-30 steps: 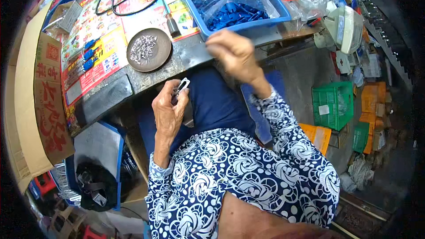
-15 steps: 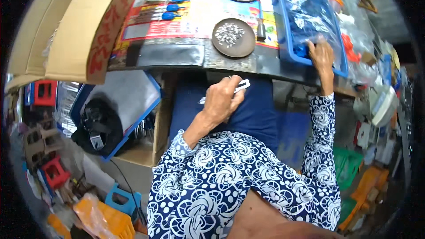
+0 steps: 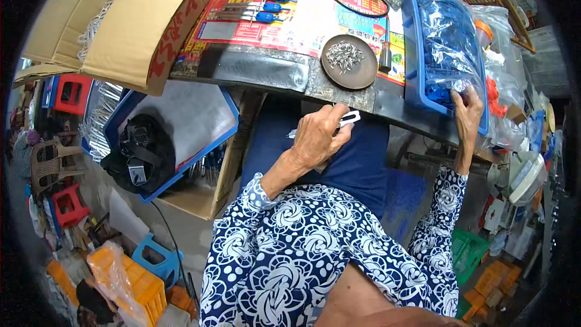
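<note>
The left hand (image 3: 318, 136) grips a pale part (image 3: 349, 118) at its two o'clock above the lap (image 3: 351, 172), while the right hand (image 3: 468, 112) bunches at the tray's (image 3: 414, 66) five o'clock, its hold impossible to tell, where slack plastic (image 3: 445, 30) could snag it and spill blue pieces (image 3: 439, 93).

A red stool (image 3: 66, 193), brown chair (image 3: 47, 145) and blue stool (image 3: 145, 253) stand leftward.

You wear a navy long-sleeved top (image 3: 284, 236), printed with swirling white blooms, looped outlines and scattered dots, the pattern running down its left sleeve (image 3: 239, 233) and right sleeve (image 3: 440, 224), with plain dark-blue trousers (image 3: 360, 172); your left hand (image 3: 318, 139) and right hand (image 3: 468, 112) are bare.
</note>
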`<action>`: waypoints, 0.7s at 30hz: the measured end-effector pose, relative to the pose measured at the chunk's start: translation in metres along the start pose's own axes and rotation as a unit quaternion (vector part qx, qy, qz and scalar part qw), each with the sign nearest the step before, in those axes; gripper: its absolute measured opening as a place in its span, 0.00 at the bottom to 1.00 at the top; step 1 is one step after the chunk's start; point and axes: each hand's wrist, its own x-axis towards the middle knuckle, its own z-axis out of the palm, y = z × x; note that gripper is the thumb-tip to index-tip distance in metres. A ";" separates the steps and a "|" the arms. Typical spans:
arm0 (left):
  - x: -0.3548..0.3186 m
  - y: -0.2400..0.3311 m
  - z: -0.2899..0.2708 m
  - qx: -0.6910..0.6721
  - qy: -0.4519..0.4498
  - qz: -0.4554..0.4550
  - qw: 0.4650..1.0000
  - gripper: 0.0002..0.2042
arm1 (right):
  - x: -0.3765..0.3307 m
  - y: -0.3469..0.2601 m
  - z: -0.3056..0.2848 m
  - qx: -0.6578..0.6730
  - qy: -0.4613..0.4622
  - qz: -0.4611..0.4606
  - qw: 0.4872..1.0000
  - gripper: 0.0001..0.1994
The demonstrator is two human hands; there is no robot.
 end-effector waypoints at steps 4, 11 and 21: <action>0.000 0.001 -0.005 0.012 0.010 0.002 1.000 0.11 | -0.019 -0.015 -0.003 0.027 0.056 0.018 0.998 0.09; -0.006 0.004 -0.011 0.001 0.018 0.008 1.000 0.11 | -0.069 -0.095 0.024 0.432 -0.004 0.122 0.894 0.11; -0.012 0.002 -0.017 0.020 0.045 0.009 0.999 0.09 | -0.091 -0.119 0.095 0.481 -0.123 0.081 0.864 0.14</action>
